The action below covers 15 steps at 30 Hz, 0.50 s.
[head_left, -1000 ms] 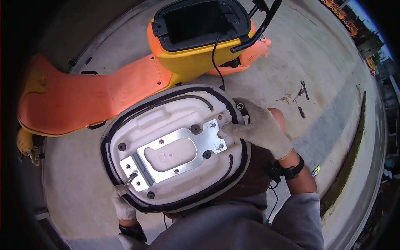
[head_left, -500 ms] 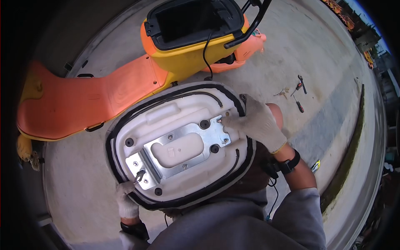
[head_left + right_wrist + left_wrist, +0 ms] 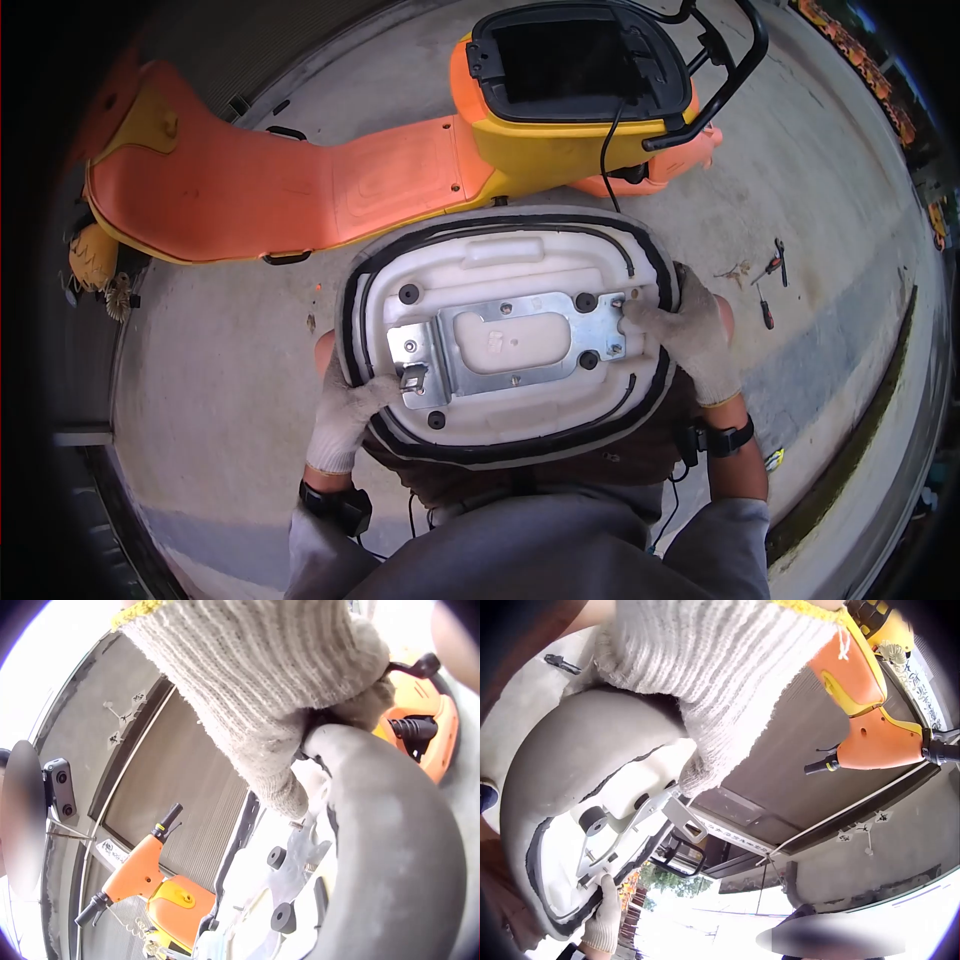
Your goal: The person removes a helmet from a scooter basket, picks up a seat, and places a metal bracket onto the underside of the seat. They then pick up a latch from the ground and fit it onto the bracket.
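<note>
An upside-down scooter seat (image 3: 470,252) with a white underside and grey padded rim lies across the person's lap. A silver metal bracket (image 3: 550,303) is fixed along its middle, with a hook-shaped latch (image 3: 412,377) at the left end. The left hand (image 3: 345,425), in a white knit glove, grips the seat's left rim, its thumb beside the latch. Opposite it the gloved right hand (image 3: 700,345) grips the right rim, thumb at the bracket's bolted end. A dark tool-like piece (image 3: 426,666) sticks out past the right hand; most of it is hidden.
An orange and yellow scooter (image 3: 400,175) stands just beyond, its black seat compartment (image 3: 560,60) uncovered. A black cable (image 3: 606,160) hangs down its side. Screwdriver-like tools (image 3: 767,310) lie on the concrete floor to the right.
The head view has shifted, and the seat has turned to lie more level. The left hand has come further over the rim, its thumb now at the latch. The right hand keeps its hold.
</note>
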Each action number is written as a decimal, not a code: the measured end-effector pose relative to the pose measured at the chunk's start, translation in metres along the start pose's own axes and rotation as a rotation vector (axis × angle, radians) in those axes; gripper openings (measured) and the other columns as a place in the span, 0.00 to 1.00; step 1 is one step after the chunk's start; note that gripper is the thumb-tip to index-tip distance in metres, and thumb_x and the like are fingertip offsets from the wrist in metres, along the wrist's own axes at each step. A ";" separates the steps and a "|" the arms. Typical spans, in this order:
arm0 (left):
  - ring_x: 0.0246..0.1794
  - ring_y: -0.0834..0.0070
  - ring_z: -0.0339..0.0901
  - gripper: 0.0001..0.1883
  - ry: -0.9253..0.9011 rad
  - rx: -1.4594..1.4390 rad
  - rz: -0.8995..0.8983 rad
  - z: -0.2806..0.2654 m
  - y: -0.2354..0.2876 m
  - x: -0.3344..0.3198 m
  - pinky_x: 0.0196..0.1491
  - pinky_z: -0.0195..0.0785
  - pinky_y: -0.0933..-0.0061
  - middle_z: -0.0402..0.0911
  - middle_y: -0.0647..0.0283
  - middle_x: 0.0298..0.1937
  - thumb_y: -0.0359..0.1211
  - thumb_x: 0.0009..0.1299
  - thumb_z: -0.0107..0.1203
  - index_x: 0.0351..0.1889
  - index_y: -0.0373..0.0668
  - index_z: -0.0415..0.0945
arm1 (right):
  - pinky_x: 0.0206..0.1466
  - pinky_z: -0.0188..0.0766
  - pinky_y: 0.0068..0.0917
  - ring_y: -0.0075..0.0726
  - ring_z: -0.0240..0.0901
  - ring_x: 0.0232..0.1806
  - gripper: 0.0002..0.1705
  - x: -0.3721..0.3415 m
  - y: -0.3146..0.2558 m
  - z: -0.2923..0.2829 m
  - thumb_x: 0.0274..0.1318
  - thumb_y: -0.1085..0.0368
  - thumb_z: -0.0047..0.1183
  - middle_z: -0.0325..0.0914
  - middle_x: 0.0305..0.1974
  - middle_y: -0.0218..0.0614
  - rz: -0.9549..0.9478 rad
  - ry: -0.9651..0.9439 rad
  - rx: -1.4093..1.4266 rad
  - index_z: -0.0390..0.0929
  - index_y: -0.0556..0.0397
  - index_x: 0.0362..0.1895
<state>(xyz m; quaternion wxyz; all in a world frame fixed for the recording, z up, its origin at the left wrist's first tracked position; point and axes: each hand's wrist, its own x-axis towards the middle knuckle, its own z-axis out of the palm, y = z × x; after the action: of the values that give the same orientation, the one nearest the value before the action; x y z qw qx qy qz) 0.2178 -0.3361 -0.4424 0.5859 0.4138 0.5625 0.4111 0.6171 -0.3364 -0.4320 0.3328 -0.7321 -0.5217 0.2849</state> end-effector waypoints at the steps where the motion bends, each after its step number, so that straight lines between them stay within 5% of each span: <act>1: 0.54 0.71 0.77 0.39 0.017 0.045 0.025 0.005 0.003 0.002 0.58 0.71 0.69 0.78 0.57 0.57 0.30 0.59 0.68 0.68 0.34 0.62 | 0.49 0.76 0.33 0.42 0.82 0.44 0.35 -0.001 -0.001 0.001 0.43 0.52 0.71 0.84 0.43 0.44 -0.005 0.002 0.011 0.76 0.59 0.52; 11: 0.57 0.72 0.75 0.41 0.021 0.118 0.102 0.002 -0.007 0.011 0.58 0.71 0.69 0.76 0.59 0.59 0.39 0.60 0.73 0.68 0.38 0.61 | 0.48 0.77 0.37 0.49 0.83 0.44 0.42 -0.008 -0.003 0.009 0.39 0.50 0.73 0.83 0.41 0.50 0.022 0.067 -0.112 0.71 0.62 0.55; 15: 0.48 0.71 0.80 0.36 0.081 0.252 0.132 -0.017 -0.034 0.026 0.50 0.77 0.71 0.79 0.56 0.54 0.34 0.61 0.72 0.65 0.37 0.64 | 0.48 0.77 0.38 0.50 0.82 0.44 0.43 -0.008 -0.003 0.011 0.38 0.48 0.73 0.83 0.41 0.50 0.055 0.108 -0.168 0.71 0.62 0.55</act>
<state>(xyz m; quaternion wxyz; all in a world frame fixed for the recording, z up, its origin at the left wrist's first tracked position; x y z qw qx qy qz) 0.2021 -0.3223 -0.4836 0.4779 0.5035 0.6042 0.3913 0.6040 -0.3413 -0.4358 0.2897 -0.7857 -0.5049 0.2092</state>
